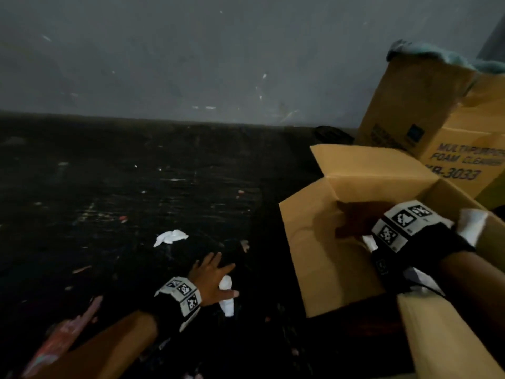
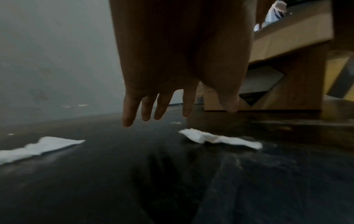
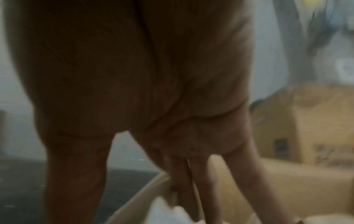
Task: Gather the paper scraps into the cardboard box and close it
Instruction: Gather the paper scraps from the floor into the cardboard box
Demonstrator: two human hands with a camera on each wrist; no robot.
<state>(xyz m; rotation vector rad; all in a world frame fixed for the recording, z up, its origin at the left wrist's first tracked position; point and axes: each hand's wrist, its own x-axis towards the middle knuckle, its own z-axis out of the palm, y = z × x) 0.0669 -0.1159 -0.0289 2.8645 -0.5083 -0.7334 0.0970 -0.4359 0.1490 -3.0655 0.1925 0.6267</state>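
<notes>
The open cardboard box (image 1: 308, 242) stands on the dark floor at the right, its flaps up. My right hand (image 1: 351, 224) reaches down inside it with straight fingers (image 3: 210, 189) and holds nothing; white paper scraps (image 1: 471, 224) lie in the box around the wrist, and one scrap (image 3: 166, 212) shows below the fingertips. My left hand (image 1: 218, 272) hovers low over the floor, fingers spread (image 2: 128, 112), just above a crumpled white scrap (image 1: 226, 299) (image 2: 216, 138). Another scrap (image 1: 170, 237) (image 2: 38, 147) lies further left on the floor.
A second, taller cardboard box (image 1: 426, 113) printed "foam cleaner", with a teal cloth (image 1: 437, 54) on top, stands behind the open one against the grey wall (image 1: 191, 64). A pinkish object (image 1: 62, 337) lies near my left forearm. Small bits of litter dot the floor.
</notes>
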